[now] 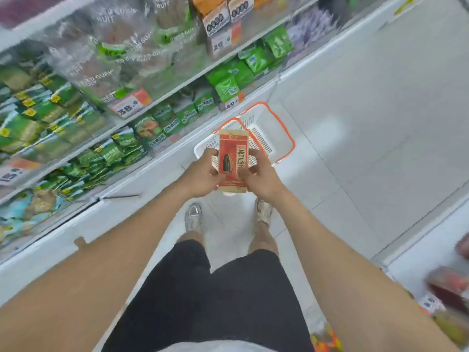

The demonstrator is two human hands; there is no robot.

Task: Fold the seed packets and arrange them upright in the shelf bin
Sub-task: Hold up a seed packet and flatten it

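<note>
One red packet [232, 161] held from both sides: left hand [203, 177] gripping its left edge, right hand [261, 177] its right edge. Beneath packet, white basket [256, 118].

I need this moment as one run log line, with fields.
left hand: grips seed packet, left edge | right hand: grips its right edge | seed packet: flat, unfolded, over white basket

seed packet [232, 158] partly covered, shelf bags [106, 54] blurred
</note>
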